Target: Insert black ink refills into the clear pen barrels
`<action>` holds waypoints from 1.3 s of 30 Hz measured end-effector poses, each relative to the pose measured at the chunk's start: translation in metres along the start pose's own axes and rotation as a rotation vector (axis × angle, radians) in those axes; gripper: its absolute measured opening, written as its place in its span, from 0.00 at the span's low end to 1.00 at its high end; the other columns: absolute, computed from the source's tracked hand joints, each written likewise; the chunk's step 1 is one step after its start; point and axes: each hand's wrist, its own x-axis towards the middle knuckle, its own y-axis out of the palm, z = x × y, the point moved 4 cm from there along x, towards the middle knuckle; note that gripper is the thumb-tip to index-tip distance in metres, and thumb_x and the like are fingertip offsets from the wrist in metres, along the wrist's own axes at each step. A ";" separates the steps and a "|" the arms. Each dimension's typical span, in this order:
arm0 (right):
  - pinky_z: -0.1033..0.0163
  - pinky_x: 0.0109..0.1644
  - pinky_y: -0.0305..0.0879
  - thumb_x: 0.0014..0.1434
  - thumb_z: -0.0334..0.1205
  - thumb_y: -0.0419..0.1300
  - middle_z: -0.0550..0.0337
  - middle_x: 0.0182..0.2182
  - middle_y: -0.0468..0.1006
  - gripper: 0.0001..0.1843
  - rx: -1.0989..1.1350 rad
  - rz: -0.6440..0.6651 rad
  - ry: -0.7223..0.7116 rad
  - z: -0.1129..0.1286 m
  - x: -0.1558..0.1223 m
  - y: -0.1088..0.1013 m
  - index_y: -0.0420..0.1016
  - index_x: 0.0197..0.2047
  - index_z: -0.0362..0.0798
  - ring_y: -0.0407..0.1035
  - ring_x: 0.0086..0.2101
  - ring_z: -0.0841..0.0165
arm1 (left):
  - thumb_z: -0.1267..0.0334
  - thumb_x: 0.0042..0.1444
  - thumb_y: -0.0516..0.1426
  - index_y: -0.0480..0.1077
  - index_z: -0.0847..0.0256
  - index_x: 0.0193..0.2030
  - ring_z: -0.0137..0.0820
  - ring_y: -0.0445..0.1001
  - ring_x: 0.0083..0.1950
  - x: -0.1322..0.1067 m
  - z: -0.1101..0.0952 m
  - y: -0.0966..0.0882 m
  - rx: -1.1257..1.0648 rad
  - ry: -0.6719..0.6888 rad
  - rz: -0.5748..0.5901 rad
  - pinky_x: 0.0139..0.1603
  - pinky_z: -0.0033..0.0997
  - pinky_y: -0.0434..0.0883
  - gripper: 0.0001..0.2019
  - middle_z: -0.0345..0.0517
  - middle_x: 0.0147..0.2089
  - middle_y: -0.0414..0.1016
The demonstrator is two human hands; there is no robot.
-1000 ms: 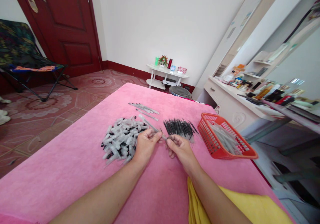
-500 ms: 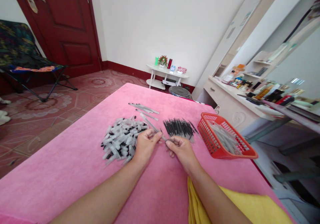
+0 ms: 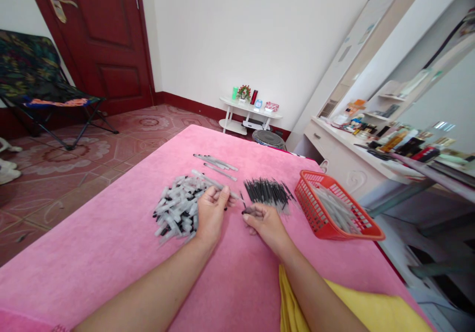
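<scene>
Pinching a slim, pale pen barrel (image 3: 202, 177) between left hand (image 3: 211, 211) thumb and fingers, slanted above the pink-covered counter (image 3: 115, 258) beside the heap of whitish caps (image 3: 176, 208), and, with the right hand (image 3: 266, 218), pinching a small dark piece (image 3: 244, 212) just beside the barrel's near end, too small to identify. Probably very light, stiff and smooth, apt to roll or slip between fingertips and perhaps to crack under hard bending. Best held around mid-length with light thumb-and-forefinger pressure, leaving both ends free.
</scene>
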 end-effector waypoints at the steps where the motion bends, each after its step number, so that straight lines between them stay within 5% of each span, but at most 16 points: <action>1: 0.69 0.22 0.62 0.44 0.40 0.64 0.62 0.24 0.73 0.14 0.041 0.028 -0.021 0.003 0.001 0.004 0.70 0.34 0.43 0.66 0.19 0.75 | 0.55 0.51 0.58 0.65 0.63 0.29 0.26 0.71 0.24 0.000 -0.001 0.000 -0.015 0.003 0.006 0.28 0.25 0.67 0.13 0.39 0.24 0.72; 4: 0.68 0.25 0.64 0.45 0.40 0.63 0.57 0.33 0.75 0.19 0.098 0.055 -0.068 0.014 0.001 0.011 0.69 0.42 0.46 0.69 0.23 0.72 | 0.53 0.51 0.57 0.65 0.63 0.29 0.27 0.71 0.23 -0.002 -0.003 0.003 -0.011 -0.006 0.032 0.26 0.25 0.67 0.14 0.40 0.23 0.73; 9: 0.67 0.27 0.63 0.48 0.38 0.60 0.58 0.30 0.74 0.12 -0.013 0.012 -0.150 0.024 -0.006 0.006 0.71 0.38 0.45 0.67 0.25 0.71 | 0.54 0.51 0.57 0.64 0.63 0.27 0.27 0.69 0.22 -0.005 -0.003 0.010 0.119 -0.019 0.108 0.24 0.24 0.65 0.13 0.38 0.21 0.71; 15: 0.67 0.31 0.57 0.51 0.36 0.57 0.62 0.22 0.71 0.07 -0.496 -0.003 -0.288 0.025 -0.011 -0.003 0.73 0.24 0.45 0.63 0.26 0.70 | 0.56 0.52 0.57 0.62 0.62 0.23 0.24 0.64 0.21 -0.008 -0.007 0.011 0.350 0.090 0.170 0.23 0.23 0.61 0.14 0.36 0.19 0.67; 21: 0.66 0.27 0.48 0.45 0.32 0.60 0.61 0.18 0.70 0.10 -1.022 0.019 -0.192 0.039 -0.020 -0.044 0.70 0.15 0.47 0.63 0.24 0.70 | 0.55 0.55 0.54 0.62 0.61 0.26 0.24 0.64 0.21 -0.005 -0.013 0.002 0.296 0.124 0.015 0.24 0.23 0.61 0.13 0.36 0.20 0.65; 24: 0.65 0.25 0.45 0.44 0.32 0.60 0.61 0.15 0.68 0.10 -1.128 -0.042 -0.073 0.040 -0.021 -0.076 0.71 0.14 0.49 0.63 0.21 0.69 | 0.55 0.56 0.53 0.63 0.61 0.29 0.25 0.66 0.23 -0.007 -0.016 0.004 0.194 0.122 0.032 0.25 0.23 0.63 0.12 0.37 0.22 0.66; 29: 0.63 0.25 0.46 0.46 0.34 0.59 0.58 0.14 0.67 0.12 -1.184 -0.227 -0.045 0.031 -0.011 -0.109 0.70 0.13 0.48 0.61 0.19 0.68 | 0.53 0.56 0.52 0.66 0.63 0.31 0.27 0.70 0.26 -0.017 -0.009 0.022 0.072 -0.032 0.283 0.29 0.25 0.67 0.14 0.44 0.29 0.72; 34: 0.61 0.28 0.52 0.42 0.39 0.65 0.52 0.23 0.75 0.06 -1.177 -0.455 -0.060 0.032 -0.010 -0.110 0.77 0.27 0.48 0.67 0.26 0.61 | 0.52 0.54 0.54 0.71 0.66 0.30 0.30 0.71 0.28 -0.026 0.003 0.038 0.122 -0.181 0.613 0.32 0.27 0.68 0.16 0.48 0.29 0.74; 39: 0.61 0.36 0.60 0.50 0.42 0.60 0.53 0.33 0.77 0.12 -0.740 -0.230 -0.250 0.043 -0.012 -0.069 0.77 0.38 0.48 0.69 0.33 0.63 | 0.54 0.53 0.55 0.72 0.65 0.30 0.32 0.71 0.30 -0.028 0.005 0.037 0.289 -0.103 0.681 0.32 0.27 0.66 0.14 0.48 0.29 0.74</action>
